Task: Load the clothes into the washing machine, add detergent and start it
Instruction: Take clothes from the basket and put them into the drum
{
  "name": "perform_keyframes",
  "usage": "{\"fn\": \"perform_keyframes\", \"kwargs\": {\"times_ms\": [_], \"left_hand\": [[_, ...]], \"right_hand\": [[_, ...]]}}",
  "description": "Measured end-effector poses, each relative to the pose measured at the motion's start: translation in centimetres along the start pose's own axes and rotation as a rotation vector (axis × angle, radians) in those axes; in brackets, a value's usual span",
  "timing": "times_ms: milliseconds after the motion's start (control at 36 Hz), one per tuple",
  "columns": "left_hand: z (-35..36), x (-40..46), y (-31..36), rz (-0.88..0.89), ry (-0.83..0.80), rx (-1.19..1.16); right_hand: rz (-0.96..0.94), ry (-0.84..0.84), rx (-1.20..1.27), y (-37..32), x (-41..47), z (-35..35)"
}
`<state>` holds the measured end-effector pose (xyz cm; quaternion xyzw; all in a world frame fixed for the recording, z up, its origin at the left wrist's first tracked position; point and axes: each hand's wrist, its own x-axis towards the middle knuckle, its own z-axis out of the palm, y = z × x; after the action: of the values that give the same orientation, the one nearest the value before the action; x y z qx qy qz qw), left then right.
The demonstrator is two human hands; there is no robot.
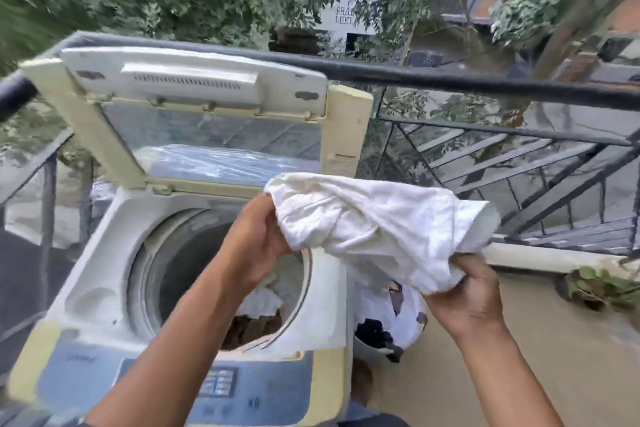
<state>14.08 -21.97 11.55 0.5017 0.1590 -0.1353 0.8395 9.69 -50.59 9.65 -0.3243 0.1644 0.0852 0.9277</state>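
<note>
We hold white garment (374, 222) bunched, left hand (258, 239) and right hand (467, 298) fingers curled round it; drum opening (194, 274) below left fingers. We should swing garment over opening before letting go.

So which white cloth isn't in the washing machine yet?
The big white cloth held up by both hands, left hand and right hand. The other white piece already lies down inside the drum.

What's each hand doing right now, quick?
Left hand: grips one end of the white garment.
Right hand: grips the garment's other end.
</note>
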Motion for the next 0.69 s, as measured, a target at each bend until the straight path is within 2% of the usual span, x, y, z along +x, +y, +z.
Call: {"fn": "perform_keyframes", "kwargs": {"times_ms": [111, 222, 389, 528, 694], "left_hand": [[-5.9, -1.9, 0.0, 0.025, 0.16, -0.068], [-10.9, -3.8, 0.5, 0.054, 0.369, -0.078], [-17.4, -5.0, 1.9, 0.097, 0.658, -0.075], [-20.2, -4.1, 2.7, 0.111, 0.692, 0.014], [-21.7, -2.4, 2.7, 0.115, 0.609, 0.213]], "right_hand": [[0.018, -0.008, -0.149, 2.9, 0.7, 2.7], [0.002, -0.144, -0.407, 6.7, 2.0, 6.3], [-0.027, -0.179, -0.743, 14.0, 4.6, 11.2], [0.087, -0.051, -0.738, 20.1, 8.0, 13.2], [0.298, -0.059, -0.955, 24.4, 10.4, 14.1]]}}
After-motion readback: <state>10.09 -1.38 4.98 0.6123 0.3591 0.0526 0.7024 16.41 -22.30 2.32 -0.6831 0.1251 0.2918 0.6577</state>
